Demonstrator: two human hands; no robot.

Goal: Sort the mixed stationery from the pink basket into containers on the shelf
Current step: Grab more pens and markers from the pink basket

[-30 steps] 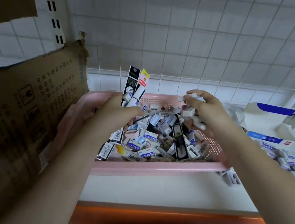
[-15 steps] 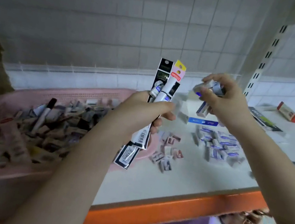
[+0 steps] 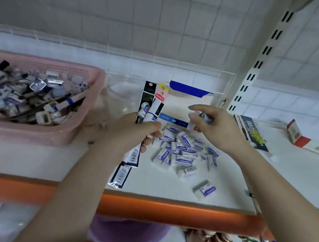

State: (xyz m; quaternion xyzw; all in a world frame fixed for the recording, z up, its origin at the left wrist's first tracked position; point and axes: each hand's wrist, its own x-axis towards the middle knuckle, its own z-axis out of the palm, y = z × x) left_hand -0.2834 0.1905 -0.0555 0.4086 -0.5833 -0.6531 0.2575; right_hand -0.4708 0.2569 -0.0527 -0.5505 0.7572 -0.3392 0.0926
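Pink basket (image 3: 80, 128): full, sorting unfinished.
Left hand (image 3: 128, 132): fingers grip pen packs (image 3: 150, 108), kept aside.
Right hand (image 3: 217, 129): fingers pinch erasers (image 3: 206, 117) above eraser pile (image 3: 183, 148), likely for dropping.

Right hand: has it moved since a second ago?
Yes. The right hand was over the pink basket; it now holds small items above the eraser pile on the shelf, to the basket's right.

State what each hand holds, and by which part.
Left hand grips long packets around their middle. Right hand pinches small erasers in its fingers; which part cannot be told.
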